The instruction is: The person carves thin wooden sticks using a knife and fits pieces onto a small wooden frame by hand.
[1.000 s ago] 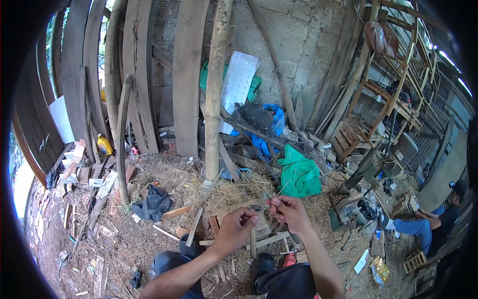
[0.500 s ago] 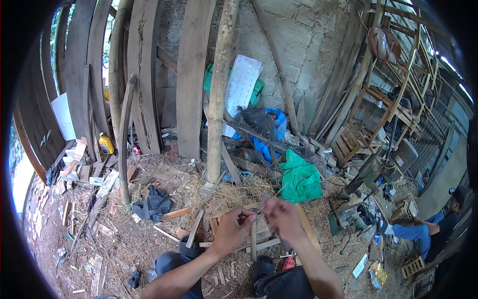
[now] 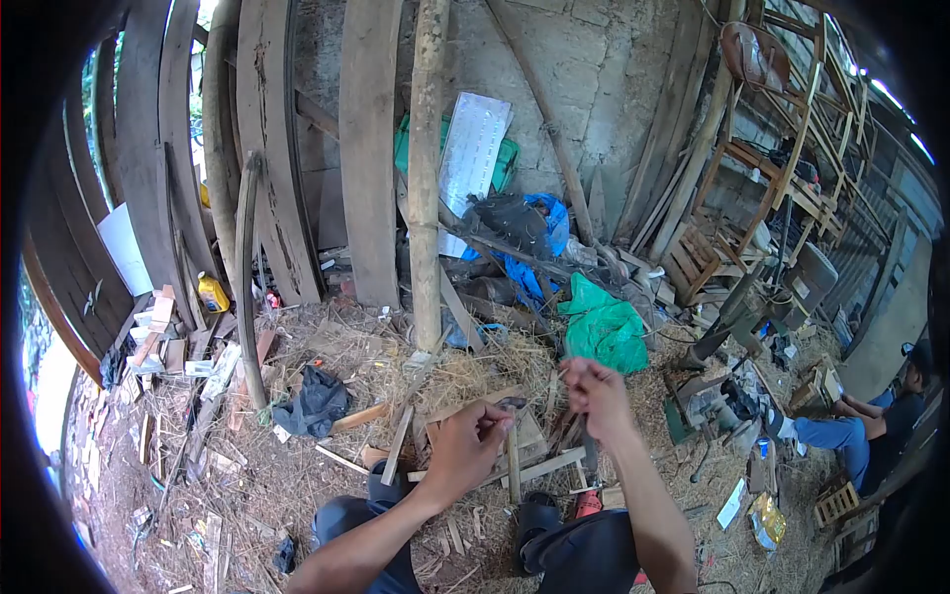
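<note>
My left hand [image 3: 465, 443] is in front of me with thumb and forefinger pinched together. A small dark piece [image 3: 512, 403] sticks out at its fingertips, too small to name. To the right and slightly higher, my right hand [image 3: 600, 398] is also closed in a pinch, apart from the left. What it holds, if anything, I cannot make out. Below both hands, between my feet, lies a wooden frame of strips and boards [image 3: 539, 467]. A red-handled tool [image 3: 589, 503] rests by my right leg.
A rough wooden post [image 3: 427, 198] rises ahead, with a green plastic bag [image 3: 602, 332] to its right. A black plastic bag [image 3: 312, 402] lies on the littered ground at left. A person [image 3: 876, 426] sits at far right near a heavy metal machine [image 3: 708, 396].
My right hand has moved up and to the right, widening the gap from my left hand. The left hand stays nearly where it was. The view has shifted slightly.
</note>
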Demonstrator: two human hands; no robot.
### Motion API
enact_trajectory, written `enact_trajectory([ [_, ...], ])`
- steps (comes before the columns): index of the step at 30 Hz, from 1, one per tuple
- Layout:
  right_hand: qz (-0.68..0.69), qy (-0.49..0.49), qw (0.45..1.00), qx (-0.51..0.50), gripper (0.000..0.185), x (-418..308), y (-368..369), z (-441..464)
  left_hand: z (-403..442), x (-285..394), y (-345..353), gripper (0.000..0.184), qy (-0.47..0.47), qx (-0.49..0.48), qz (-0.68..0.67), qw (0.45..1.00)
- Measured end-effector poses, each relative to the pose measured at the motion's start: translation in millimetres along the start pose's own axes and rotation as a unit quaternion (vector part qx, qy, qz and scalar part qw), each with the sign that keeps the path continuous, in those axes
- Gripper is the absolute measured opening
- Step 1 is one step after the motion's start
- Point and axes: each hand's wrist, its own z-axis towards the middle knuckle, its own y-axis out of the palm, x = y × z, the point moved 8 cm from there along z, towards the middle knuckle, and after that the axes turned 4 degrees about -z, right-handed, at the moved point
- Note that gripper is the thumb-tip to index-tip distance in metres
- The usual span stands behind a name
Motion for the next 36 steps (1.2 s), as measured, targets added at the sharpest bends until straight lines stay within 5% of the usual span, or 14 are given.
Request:
enact_trajectory([
  [11, 0.006, -0.058, 0.997, 0.049, 0.026, -17, 10, -23, 6, -20, -1, 0.017, -0.022, 0.001, -0.037, 0.999],
  [13, -0.067, -0.025, 0.996, -0.057, 0.028, -3, 46, -34, 8, -17, 3, 0.017, -0.016, -0.008, -0.039, 0.999],
  [15, -0.106, -0.036, 0.989, -0.099, 0.028, 3, 58, -36, 8, -24, 7, 0.018, -0.060, -0.018, -0.133, 0.989],
  [19, -0.017, -0.011, 0.999, -0.030, 0.027, -2, 39, -23, 7, -29, 3, 0.018, -0.106, -0.040, -0.230, 0.966],
  [21, 0.003, -0.073, 0.997, -0.027, 0.029, -19, 37, -24, 5, -33, 0, 0.018, -0.156, -0.021, -0.254, 0.954],
  [28, -0.096, -0.024, 0.986, -0.136, 0.026, 8, 72, -33, 8, -32, 6, 0.018, -0.052, -0.025, -0.114, 0.992],
  [32, 0.006, 0.012, 0.996, -0.092, 0.024, -4, 46, -22, 2, -35, 13, 0.017, -0.157, -0.071, -0.219, 0.960],
  [36, -0.060, -0.001, 0.990, -0.129, 0.022, -7, 58, -33, -8, -34, 24, 0.019, -0.275, -0.113, -0.344, 0.890],
])
